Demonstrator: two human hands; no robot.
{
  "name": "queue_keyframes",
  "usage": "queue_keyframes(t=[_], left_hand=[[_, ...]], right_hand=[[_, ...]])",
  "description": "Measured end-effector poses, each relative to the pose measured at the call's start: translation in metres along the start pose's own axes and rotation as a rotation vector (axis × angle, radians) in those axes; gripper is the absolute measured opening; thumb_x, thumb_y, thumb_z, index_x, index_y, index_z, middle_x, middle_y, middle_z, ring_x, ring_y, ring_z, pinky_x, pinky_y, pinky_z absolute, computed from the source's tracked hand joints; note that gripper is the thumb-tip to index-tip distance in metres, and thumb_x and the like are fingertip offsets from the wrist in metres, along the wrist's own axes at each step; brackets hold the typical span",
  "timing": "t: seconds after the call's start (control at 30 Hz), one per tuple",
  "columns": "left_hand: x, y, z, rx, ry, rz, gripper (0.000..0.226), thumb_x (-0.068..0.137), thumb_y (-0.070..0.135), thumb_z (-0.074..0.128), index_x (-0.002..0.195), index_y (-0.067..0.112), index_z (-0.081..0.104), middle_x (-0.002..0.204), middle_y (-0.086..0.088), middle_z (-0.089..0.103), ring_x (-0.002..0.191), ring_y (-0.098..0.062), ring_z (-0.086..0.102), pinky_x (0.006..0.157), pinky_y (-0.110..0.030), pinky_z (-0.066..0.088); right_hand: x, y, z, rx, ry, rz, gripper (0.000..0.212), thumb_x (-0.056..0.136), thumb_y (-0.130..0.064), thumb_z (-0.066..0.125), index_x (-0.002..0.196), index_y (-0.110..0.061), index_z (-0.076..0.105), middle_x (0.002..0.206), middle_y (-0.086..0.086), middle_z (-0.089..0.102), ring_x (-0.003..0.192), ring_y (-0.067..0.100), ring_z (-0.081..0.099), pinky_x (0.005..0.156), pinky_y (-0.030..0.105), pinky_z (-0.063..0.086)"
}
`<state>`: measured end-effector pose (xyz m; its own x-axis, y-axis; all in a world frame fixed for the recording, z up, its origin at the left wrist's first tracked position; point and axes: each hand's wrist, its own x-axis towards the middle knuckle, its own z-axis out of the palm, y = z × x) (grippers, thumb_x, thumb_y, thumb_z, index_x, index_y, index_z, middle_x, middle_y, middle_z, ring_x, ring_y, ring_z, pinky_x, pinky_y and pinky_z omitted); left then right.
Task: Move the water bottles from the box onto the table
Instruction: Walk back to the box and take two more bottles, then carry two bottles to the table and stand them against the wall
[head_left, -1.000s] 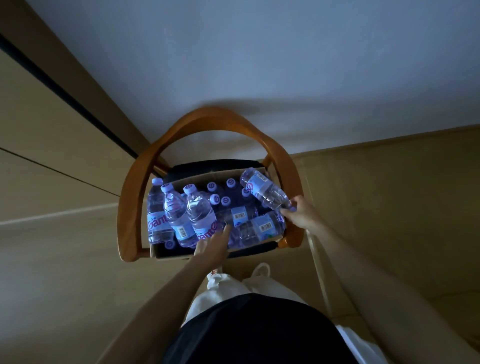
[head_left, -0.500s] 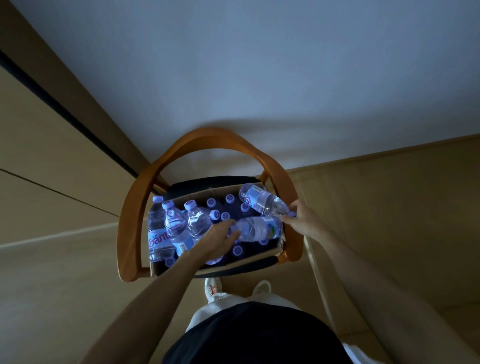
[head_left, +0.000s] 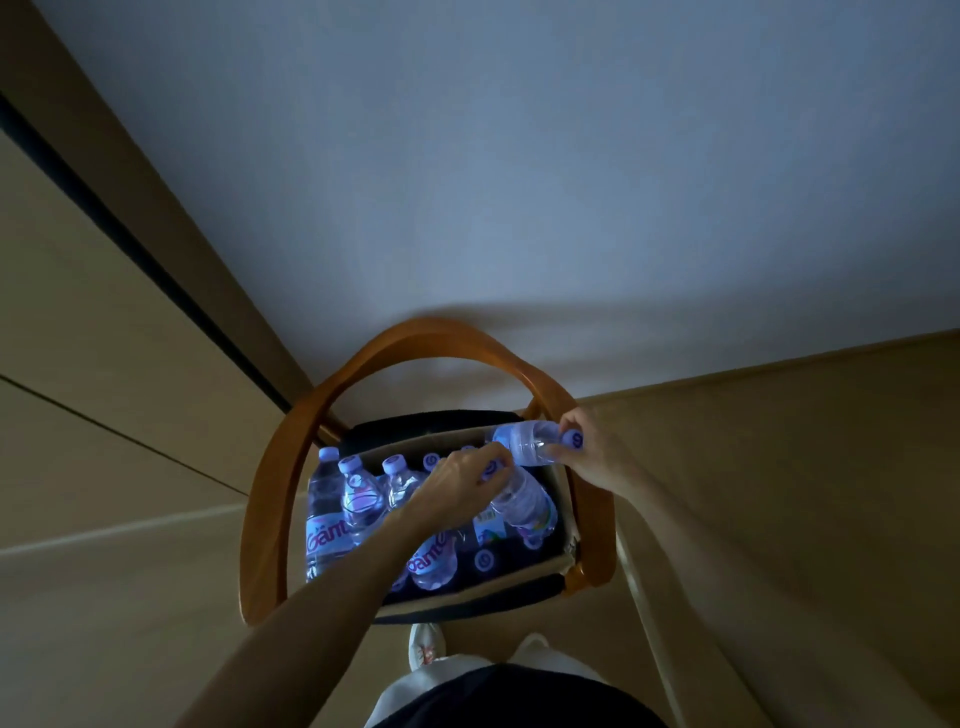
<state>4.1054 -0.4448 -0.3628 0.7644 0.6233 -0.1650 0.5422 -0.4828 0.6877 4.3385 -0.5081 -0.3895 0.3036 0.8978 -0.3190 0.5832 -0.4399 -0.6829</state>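
Dim view down onto a cardboard box (head_left: 563, 563) on a curved wooden chair (head_left: 270, 499). Bottle count uncertain; several caps hidden under the arms. Left hand (head_left: 457, 486) grasps a clear ribbed bottle (head_left: 522, 501) by its neck inside the box. Right hand (head_left: 597, 457) grips a second bottle (head_left: 524, 441), held sideways over the far right corner.

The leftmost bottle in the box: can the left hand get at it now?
Probably not yet. The left hand already grips another bottle by its neck. The leftmost bottle stands uncovered in the box, so a freed hand could likely take it.
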Motion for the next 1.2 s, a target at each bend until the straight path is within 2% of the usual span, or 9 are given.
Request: queue_keyframes(t=[0.1, 0.23, 0.37, 0.57, 0.67, 0.83, 0.93, 1.03, 1.2], left_hand=[[-0.001, 0.005, -0.014, 0.113, -0.003, -0.047, 0.014, 0.089, 0.044, 0.046, 0.095, 0.032, 0.051, 0.087, 0.009, 0.059, 0.078, -0.017, 0.058, 0.071, -0.035, 0.048], [-0.013, 0.004, -0.032, 0.204, 0.056, -0.137, 0.015, 0.089, 0.043, 0.049, 0.095, 0.029, 0.049, 0.079, 0.01, 0.053, 0.079, -0.024, 0.06, 0.066, -0.035, 0.043], [-0.034, 0.011, -0.051, 0.266, 0.17, -0.231, 0.023, 0.09, 0.051, 0.052, 0.097, 0.029, 0.049, 0.093, 0.003, 0.062, 0.083, -0.024, 0.06, 0.075, -0.041, 0.048], [-0.065, 0.034, -0.102, 0.292, 0.465, -0.316, 0.019, 0.094, 0.047, 0.048, 0.097, 0.028, 0.048, 0.092, 0.003, 0.064, 0.081, -0.025, 0.062, 0.071, -0.039, 0.049], [-0.09, 0.044, -0.135, 0.348, 0.618, -0.366, 0.02, 0.093, 0.047, 0.049, 0.099, 0.028, 0.048, 0.089, -0.001, 0.066, 0.073, -0.027, 0.06, 0.059, -0.033, 0.04], [-0.14, 0.067, -0.193, 0.514, 0.833, -0.398, 0.022, 0.09, 0.054, 0.046, 0.096, 0.033, 0.05, 0.084, 0.004, 0.066, 0.064, -0.017, 0.052, 0.048, -0.024, 0.026], [-0.174, 0.081, -0.227, 0.61, 0.888, -0.452, 0.03, 0.089, 0.062, 0.038, 0.097, 0.036, 0.05, 0.085, 0.006, 0.066, 0.065, -0.017, 0.055, 0.048, -0.023, 0.028], [-0.217, 0.094, -0.262, 0.679, 0.959, -0.503, 0.031, 0.09, 0.063, 0.038, 0.096, 0.036, 0.053, 0.086, 0.006, 0.068, 0.065, -0.017, 0.054, 0.049, -0.023, 0.028], [-0.29, 0.118, -0.319, 0.767, 1.065, -0.614, 0.031, 0.09, 0.059, 0.042, 0.092, 0.031, 0.055, 0.091, -0.001, 0.069, 0.08, -0.031, 0.063, 0.065, -0.035, 0.044]], right_hand=[[0.008, -0.01, -0.004, -0.054, -0.013, -0.026, 0.023, 0.081, -0.038, 0.07, 0.086, -0.037, 0.048, 0.088, -0.007, 0.058, 0.077, 0.01, 0.061, 0.073, 0.037, 0.057], [0.018, -0.031, -0.009, -0.154, -0.045, -0.134, 0.015, 0.087, -0.043, 0.06, 0.088, -0.039, 0.046, 0.079, -0.006, 0.06, 0.063, 0.005, 0.059, 0.053, 0.023, 0.047], [0.023, -0.058, -0.027, -0.311, 0.003, -0.239, 0.02, 0.091, -0.045, 0.055, 0.098, -0.027, 0.052, 0.076, -0.006, 0.06, 0.063, 0.011, 0.058, 0.059, 0.032, 0.051], [0.023, -0.115, -0.057, -0.368, 0.022, -0.452, 0.02, 0.093, -0.044, 0.051, 0.095, -0.024, 0.052, 0.08, -0.002, 0.062, 0.071, 0.02, 0.058, 0.061, 0.029, 0.04], [0.02, -0.156, -0.066, -0.379, 0.014, -0.578, 0.022, 0.095, -0.04, 0.052, 0.1, -0.019, 0.052, 0.08, 0.002, 0.063, 0.071, 0.023, 0.059, 0.063, 0.031, 0.043], [0.007, -0.236, -0.068, -0.387, 0.062, -0.775, 0.024, 0.093, -0.037, 0.053, 0.097, -0.013, 0.054, 0.08, 0.01, 0.065, 0.074, 0.031, 0.061, 0.069, 0.04, 0.051], [-0.008, -0.29, -0.066, -0.371, 0.087, -0.9, 0.027, 0.091, -0.04, 0.056, 0.094, -0.014, 0.056, 0.078, 0.009, 0.065, 0.071, 0.028, 0.059, 0.067, 0.037, 0.05], [-0.028, -0.349, -0.062, -0.362, 0.134, -1.045, 0.027, 0.09, -0.045, 0.057, 0.088, -0.018, 0.054, 0.073, 0.002, 0.061, 0.065, 0.024, 0.054, 0.062, 0.029, 0.04], [-0.072, -0.457, -0.051, -0.351, 0.172, -1.198, 0.028, 0.086, -0.053, 0.054, 0.081, -0.026, 0.054, 0.071, -0.008, 0.06, 0.068, 0.02, 0.056, 0.065, 0.03, 0.037]])
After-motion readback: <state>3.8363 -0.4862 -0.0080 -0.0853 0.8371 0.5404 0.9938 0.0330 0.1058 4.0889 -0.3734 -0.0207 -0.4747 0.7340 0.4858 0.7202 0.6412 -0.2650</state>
